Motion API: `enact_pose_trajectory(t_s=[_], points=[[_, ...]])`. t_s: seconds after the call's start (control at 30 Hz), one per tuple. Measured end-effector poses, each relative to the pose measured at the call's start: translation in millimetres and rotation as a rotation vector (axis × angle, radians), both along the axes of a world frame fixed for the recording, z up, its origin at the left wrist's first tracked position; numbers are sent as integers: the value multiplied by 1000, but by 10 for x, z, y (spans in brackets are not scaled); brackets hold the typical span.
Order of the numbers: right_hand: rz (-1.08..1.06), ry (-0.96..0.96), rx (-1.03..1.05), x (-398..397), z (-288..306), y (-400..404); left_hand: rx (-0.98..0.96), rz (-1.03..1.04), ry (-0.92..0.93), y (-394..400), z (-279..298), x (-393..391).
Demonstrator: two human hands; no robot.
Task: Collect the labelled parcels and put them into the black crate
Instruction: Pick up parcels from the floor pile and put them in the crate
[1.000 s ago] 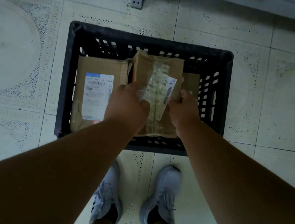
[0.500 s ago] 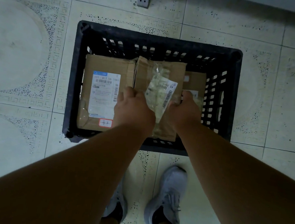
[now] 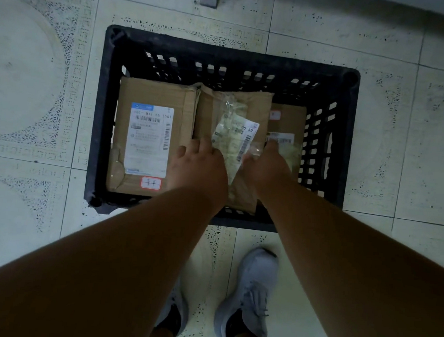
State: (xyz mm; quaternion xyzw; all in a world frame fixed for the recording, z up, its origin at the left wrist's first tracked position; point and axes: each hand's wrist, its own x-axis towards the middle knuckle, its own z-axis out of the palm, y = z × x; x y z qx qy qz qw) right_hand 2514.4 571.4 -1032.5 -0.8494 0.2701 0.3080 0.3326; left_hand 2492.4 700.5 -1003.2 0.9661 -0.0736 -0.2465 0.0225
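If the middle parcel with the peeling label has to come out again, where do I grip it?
Grip the middle parcel by its two long sides, from above. It stands higher than the left parcel and right parcel, so its flanks look reachable. Avoid the loose label; it would likely tear off.

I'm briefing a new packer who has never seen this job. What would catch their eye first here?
Two bare arms reach down into a black crate on the tiled floor. The left hand and right hand are on the middle parcel, which lies beside a big parcel with a white label.
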Motion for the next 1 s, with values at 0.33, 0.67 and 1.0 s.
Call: enact_pose_trajectory(t_s=[0.33, 0.67, 1.0], points=[[96, 113, 103, 1, 193, -233, 178, -47, 205, -232, 237, 141], [19, -223, -42, -229, 2231, -452, -195, 12, 58, -542, 1999, 8], [-310, -496, -111, -1042, 4998, -1320, -592, -130, -38, -1484, 4570, -554]])
